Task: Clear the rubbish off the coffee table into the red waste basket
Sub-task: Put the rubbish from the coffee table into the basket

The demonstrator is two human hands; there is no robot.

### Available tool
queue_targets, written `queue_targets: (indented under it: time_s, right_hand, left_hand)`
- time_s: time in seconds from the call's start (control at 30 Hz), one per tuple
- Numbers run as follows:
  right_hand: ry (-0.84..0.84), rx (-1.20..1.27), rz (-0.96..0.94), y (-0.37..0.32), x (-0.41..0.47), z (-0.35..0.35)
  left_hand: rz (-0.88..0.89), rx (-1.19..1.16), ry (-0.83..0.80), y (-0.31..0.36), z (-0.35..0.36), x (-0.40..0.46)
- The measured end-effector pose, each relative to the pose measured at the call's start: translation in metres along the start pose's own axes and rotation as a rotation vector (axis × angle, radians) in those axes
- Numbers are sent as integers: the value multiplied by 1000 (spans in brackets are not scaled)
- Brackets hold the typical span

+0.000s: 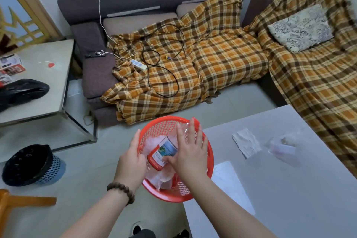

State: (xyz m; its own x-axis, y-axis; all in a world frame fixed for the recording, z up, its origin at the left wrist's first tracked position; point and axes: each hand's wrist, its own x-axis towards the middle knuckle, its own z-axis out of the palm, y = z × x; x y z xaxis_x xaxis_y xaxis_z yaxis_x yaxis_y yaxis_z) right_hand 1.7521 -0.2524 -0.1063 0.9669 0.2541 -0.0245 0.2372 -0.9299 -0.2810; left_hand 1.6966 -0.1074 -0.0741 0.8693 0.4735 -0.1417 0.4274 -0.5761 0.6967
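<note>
Two hands meet at our red basket (209,157): left hand (131,157) grips its rim; right hand (190,152), fingers spread, rests on the can (161,152); a tissue (246,142) lies on the table (289,189) near its left edge.

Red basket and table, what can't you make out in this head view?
- Red basket contents: partly hidden by right hand.
- Can label: too small.
- Clear wrapper on coffee table: blurred.
- Left hand fingertips: hidden behind basket rim.
</note>
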Motion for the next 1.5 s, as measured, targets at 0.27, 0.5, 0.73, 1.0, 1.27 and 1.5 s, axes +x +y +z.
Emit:
queue_targets:
  time_s: [0.27, 0.5, 0.73, 1.0, 1.27, 1.5]
  right_hand:
    - [4, 116, -136, -8, 10, -11]
    - [103, 632, 191, 23, 20, -10]
    - [-150, 918, 272, -9, 56, 19]
    - [-82, 888, 347, -67, 154, 45]
    - [92, 894, 469, -140, 255, 42]
    - [277, 913, 603, -151, 295, 36]
  left_hand:
    - [-47, -16, 53, -4, -7, 11]
    - [-80, -58, 153, -20, -28, 41]
    - [-121, -119, 152, -44, -38, 92]
    - [-97, -178, 93, -79, -48, 215]
    - [-25, -172, -19, -78, -91, 350]
    - [148, -118, -99, -38, -93, 420]
